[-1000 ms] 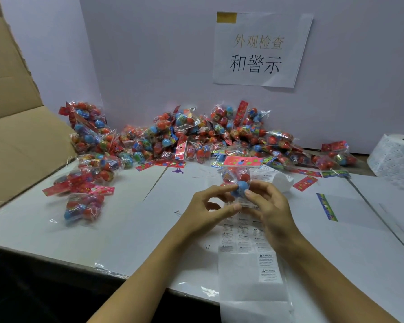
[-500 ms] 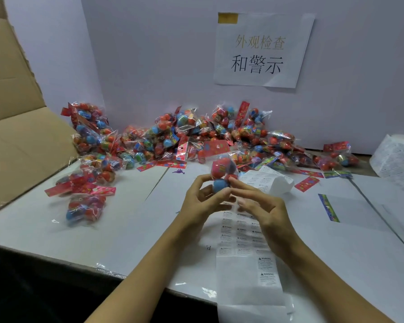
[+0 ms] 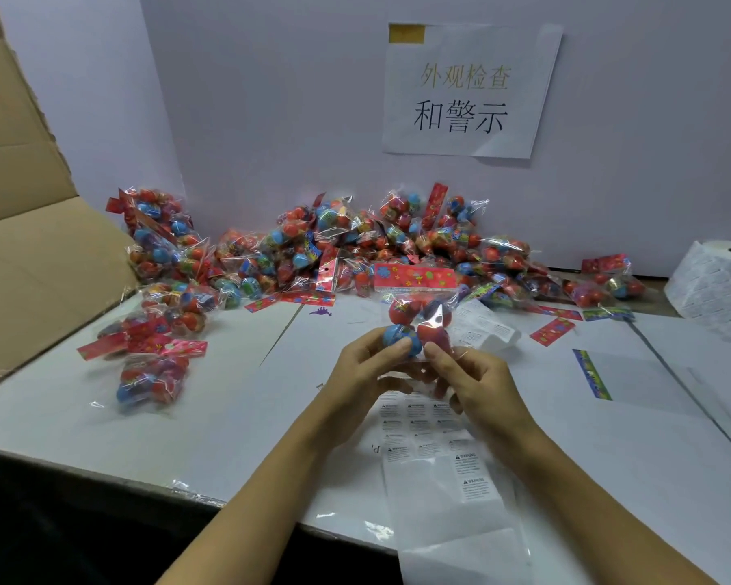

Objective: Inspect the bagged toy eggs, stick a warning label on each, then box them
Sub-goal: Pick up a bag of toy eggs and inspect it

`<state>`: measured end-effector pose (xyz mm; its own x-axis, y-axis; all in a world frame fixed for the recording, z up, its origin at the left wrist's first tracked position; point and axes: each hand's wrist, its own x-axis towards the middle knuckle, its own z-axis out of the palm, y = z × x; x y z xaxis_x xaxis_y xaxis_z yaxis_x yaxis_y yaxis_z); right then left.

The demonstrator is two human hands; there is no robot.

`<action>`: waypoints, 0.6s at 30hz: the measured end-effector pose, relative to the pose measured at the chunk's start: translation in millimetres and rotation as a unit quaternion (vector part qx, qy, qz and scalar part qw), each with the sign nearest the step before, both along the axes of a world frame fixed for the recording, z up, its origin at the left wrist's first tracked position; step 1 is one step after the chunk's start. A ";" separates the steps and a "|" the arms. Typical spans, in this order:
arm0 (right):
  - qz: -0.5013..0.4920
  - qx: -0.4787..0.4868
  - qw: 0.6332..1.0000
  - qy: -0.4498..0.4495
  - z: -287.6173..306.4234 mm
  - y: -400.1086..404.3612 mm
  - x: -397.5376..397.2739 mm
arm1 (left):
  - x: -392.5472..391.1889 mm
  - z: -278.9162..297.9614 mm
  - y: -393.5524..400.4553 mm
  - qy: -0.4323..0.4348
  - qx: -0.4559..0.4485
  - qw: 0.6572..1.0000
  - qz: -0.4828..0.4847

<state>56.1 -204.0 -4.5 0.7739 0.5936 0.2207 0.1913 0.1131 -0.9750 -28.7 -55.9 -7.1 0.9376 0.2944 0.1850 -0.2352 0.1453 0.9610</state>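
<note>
Even, soft overhead lighting is seen; shadows under the hands are faint. Glare is caught on the clear backing sheet (image 3: 456, 538) and on the cellophane of the far bag pile (image 3: 355, 247). Wide-angle bending is noted at the edges. The near left corner is left dark; slight softness is seen overall.

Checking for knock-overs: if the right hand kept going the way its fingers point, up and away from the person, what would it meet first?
The right hand already grips the held bag of eggs. Past it, probably the curled label strip, then the pile of bagged eggs; depth unclear.
</note>
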 end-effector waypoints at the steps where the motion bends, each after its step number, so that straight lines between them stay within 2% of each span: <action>1: -0.003 0.005 1.000 0.000 0.4 0.0 -0.2 | 0.0 -1.6 -0.6 -0.007 0.013 1.000 0.006; 5: -0.006 0.022 1.000 0.018 1.5 -1.2 1.7 | 0.4 -4.3 0.4 -0.027 0.037 0.999 0.026; 8: 0.011 0.058 0.997 0.050 3.7 -0.4 0.8 | -0.8 0.8 1.0 -0.036 0.005 0.999 0.032; 13: 0.011 0.054 0.998 0.034 3.3 2.5 -2.4 | -3.7 7.2 3.3 -0.040 -0.064 0.997 -0.010; 18: 0.016 0.064 0.997 0.041 7.4 0.6 -5.2 | -6.6 8.3 7.7 -0.037 -0.094 0.993 -0.054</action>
